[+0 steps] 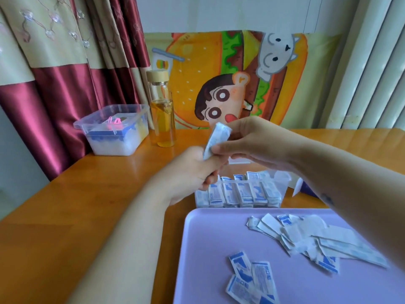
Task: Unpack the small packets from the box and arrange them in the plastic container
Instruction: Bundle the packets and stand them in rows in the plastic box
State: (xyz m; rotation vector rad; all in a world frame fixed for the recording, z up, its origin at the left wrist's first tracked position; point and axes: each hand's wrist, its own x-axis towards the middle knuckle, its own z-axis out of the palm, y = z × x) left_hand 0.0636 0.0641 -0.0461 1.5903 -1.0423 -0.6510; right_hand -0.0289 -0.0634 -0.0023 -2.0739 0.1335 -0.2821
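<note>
Above the container point(283, 183), my left hand point(192, 172) grips a packet's point(215, 140) lower end; my right hand point(249, 141) pinches its upper end with curled fingers.

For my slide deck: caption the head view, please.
Left hand and right hand hold a packet by the packet-filled clear container behind a purple tray.

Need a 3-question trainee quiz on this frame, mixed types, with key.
1. True or false: the left hand and right hand both hold one packet.
2. The loose packets lie on the: A) tray B) floor C) chair.
3. Fill in: the bottle holds ___ liquid.
Key: 1 true; 2 A; 3 yellow.
</note>
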